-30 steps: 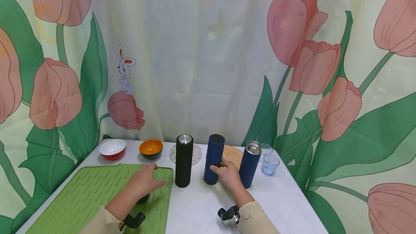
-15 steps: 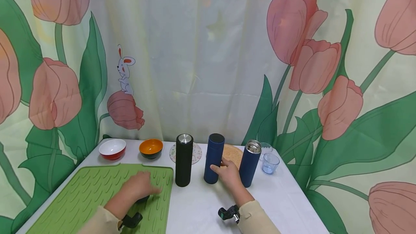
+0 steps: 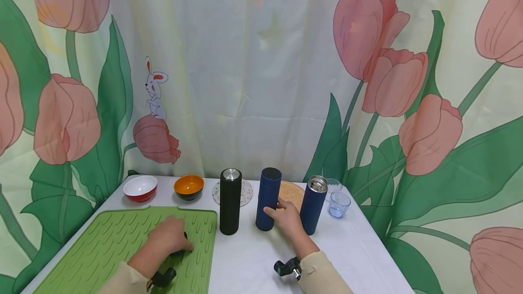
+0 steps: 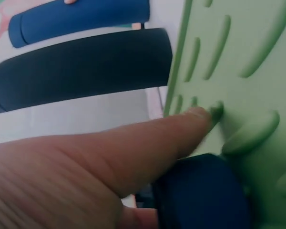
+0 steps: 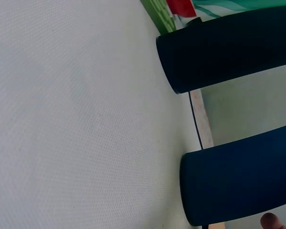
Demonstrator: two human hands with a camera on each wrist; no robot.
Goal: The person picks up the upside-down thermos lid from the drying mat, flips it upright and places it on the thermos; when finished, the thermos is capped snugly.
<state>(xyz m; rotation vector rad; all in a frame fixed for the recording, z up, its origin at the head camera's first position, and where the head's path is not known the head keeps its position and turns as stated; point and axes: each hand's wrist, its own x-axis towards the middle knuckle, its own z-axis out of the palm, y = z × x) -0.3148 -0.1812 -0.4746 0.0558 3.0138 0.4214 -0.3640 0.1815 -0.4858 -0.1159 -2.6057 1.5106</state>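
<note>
My left hand (image 3: 165, 239) is low over the green ridged mat (image 3: 122, 226), its fingers and thumb around a small dark blue cap (image 4: 200, 191). Most of the cap is hidden under the hand in the head view. With my right hand (image 3: 286, 221) I grip the lower part of a blue thermos bottle (image 3: 268, 194), which stands upright with its lid on. One fingertip (image 5: 271, 221) shows beside it in the right wrist view. To its left stands a black thermos bottle (image 3: 230, 203) with a steel top. A second blue thermos (image 3: 312, 208), its threaded steel mouth uncovered, leans slightly near my right wrist.
A red bowl with white inside (image 3: 140, 188) and an orange-lined black bowl (image 3: 189, 187) stand behind the mat. Behind the bottles lie a patterned round mat (image 3: 247, 192) and a cork round (image 3: 292, 190). A clear glass (image 3: 339, 204) stands at the right edge.
My left hand has come down and back toward me, from hovering over the mat to closing around the cap. The right hand keeps its grip on the blue thermos, which has stayed put.
</note>
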